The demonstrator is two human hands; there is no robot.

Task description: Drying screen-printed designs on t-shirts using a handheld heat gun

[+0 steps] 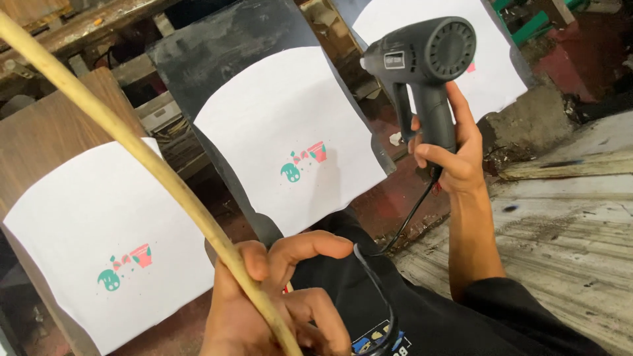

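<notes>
**A small screen-printing workshop**

White sheets (290, 132) bearing the same small green-and-red printed motif lie on a row of flat dark and brown wooden print boards (59, 125). A grey pistol-shaped heat gun (422, 59) with a black cord is held up over them. The rough, paint-stained plank workbench (567, 224) and the red-splashed floor (402, 204) show working premises.

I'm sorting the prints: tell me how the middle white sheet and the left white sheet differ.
The middle sheet lies on a dark grey board; the left sheet lies on a brown wooden one. A pale stick in the left hand crosses the left sheet, while the middle sheet is uncrossed. Both carry the same green-and-red print.
</notes>
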